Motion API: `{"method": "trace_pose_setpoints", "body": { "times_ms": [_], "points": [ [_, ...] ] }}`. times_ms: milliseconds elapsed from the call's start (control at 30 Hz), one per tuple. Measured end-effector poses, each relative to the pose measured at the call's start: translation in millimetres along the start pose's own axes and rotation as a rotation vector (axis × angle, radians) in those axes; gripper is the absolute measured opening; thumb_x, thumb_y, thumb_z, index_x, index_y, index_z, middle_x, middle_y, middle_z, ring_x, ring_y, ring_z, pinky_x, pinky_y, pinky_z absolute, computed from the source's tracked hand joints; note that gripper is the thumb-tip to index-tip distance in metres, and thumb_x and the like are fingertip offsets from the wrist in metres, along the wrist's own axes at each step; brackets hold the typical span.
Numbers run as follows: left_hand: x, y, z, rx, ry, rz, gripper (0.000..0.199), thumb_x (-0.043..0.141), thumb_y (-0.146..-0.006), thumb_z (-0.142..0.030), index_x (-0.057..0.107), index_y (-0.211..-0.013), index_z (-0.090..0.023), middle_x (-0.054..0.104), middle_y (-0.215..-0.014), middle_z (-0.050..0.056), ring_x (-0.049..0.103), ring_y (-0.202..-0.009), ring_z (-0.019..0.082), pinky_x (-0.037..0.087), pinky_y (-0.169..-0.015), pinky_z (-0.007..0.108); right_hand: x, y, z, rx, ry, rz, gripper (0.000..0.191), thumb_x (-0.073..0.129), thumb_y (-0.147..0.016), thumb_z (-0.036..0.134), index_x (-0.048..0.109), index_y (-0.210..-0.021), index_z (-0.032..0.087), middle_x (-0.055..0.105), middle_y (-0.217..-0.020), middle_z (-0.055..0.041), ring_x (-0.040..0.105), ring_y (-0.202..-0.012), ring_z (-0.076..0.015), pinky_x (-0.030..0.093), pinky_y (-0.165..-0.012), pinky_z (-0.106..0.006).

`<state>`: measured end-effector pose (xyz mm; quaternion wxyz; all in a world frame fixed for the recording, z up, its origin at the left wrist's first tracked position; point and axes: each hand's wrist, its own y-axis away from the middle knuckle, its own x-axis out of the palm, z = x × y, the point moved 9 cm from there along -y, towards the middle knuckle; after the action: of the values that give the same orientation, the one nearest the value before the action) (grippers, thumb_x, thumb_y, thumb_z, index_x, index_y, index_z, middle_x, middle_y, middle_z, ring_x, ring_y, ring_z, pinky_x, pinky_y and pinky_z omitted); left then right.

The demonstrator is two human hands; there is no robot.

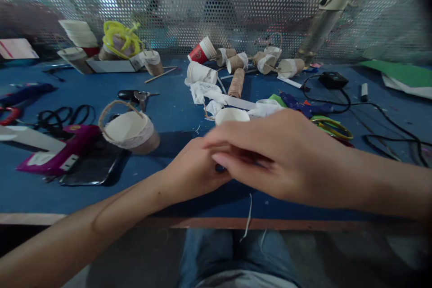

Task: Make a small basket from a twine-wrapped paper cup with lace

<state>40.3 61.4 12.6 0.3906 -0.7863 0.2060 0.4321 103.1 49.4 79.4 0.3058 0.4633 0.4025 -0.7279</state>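
My right hand (270,153) reaches across in front of my left hand (199,166), over the near part of the blue table. Both are curled, and the right fingers overlap the left ones; whatever lies between them is hidden. Just beyond them shows the white rim of a paper cup (232,114), its lower part covered by my hands. I cannot tell whether either hand touches it. To the left stands a small cup basket (128,130) with a twine handle, a lace band and a brown wrapped side.
A purple hot glue gun (64,155) lies by a phone (97,168) at left. Behind the hands are a twine roll (237,83), white lace strip (229,99) and several wrapped cups. Yellow-handled scissors (332,128), a blue glue gun (305,105) and black cable (381,105) lie right.
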Motion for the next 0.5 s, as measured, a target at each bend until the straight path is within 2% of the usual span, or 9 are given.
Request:
{"method": "trace_pose_setpoints", "body": {
  "times_ms": [100, 167, 300, 500],
  "points": [
    [-5.1, -4.7, -0.5, -0.031, 0.197, 0.008, 0.013, 0.059, -0.097, -0.018, 0.069, -0.089, -0.016, 0.075, -0.084, 0.001, 0.072, -0.076, 0.013, 0.055, -0.068, 0.021, 11.0, 32.3, -11.2, 0.058, -0.04, -0.011, 0.022, 0.05, -0.104, 0.026, 0.065, -0.119, 0.022, 0.071, -0.073, 0.005, 0.056, -0.052, -0.0086, 0.024, -0.051, -0.028],
    [-5.2, -5.4, 2.3, -0.089, 0.274, 0.029, 0.009, 0.062, -0.094, -0.014, 0.071, -0.092, -0.016, 0.075, -0.084, 0.0, 0.07, -0.075, 0.013, 0.052, -0.066, 0.021, 23.8, 42.8, -13.3, 0.055, -0.016, 0.016, 0.021, 0.05, -0.104, 0.027, 0.064, -0.118, 0.021, 0.072, -0.074, 0.0041, 0.06, -0.055, -0.0107, 0.021, -0.051, -0.029],
    [-4.6, -3.9, 5.1, -0.111, 0.304, 0.035, 0.015, 0.064, -0.092, -0.011, 0.073, -0.103, -0.017, 0.076, -0.093, 0.002, 0.07, -0.08, 0.014, 0.052, -0.071, 0.022, 39.3, 45.9, -14.2, 0.043, 0.027, 0.042, 0.023, 0.049, -0.105, 0.031, 0.062, -0.121, 0.02, 0.07, -0.071, 0.0046, 0.061, -0.055, -0.0128, 0.02, -0.05, -0.031],
    [-4.0, -3.3, 5.8, -0.083, 0.261, 0.033, 0.019, 0.062, -0.093, -0.009, 0.072, -0.107, -0.018, 0.077, -0.097, 0.002, 0.071, -0.084, 0.014, 0.053, -0.075, 0.024, 41.6, 43.7, -10.9, 0.008, 0.099, 0.033, 0.028, 0.043, -0.107, 0.032, 0.064, -0.12, 0.019, 0.071, -0.075, 0.0022, 0.063, -0.058, -0.0145, 0.02, -0.05, -0.032]
  ]
}}
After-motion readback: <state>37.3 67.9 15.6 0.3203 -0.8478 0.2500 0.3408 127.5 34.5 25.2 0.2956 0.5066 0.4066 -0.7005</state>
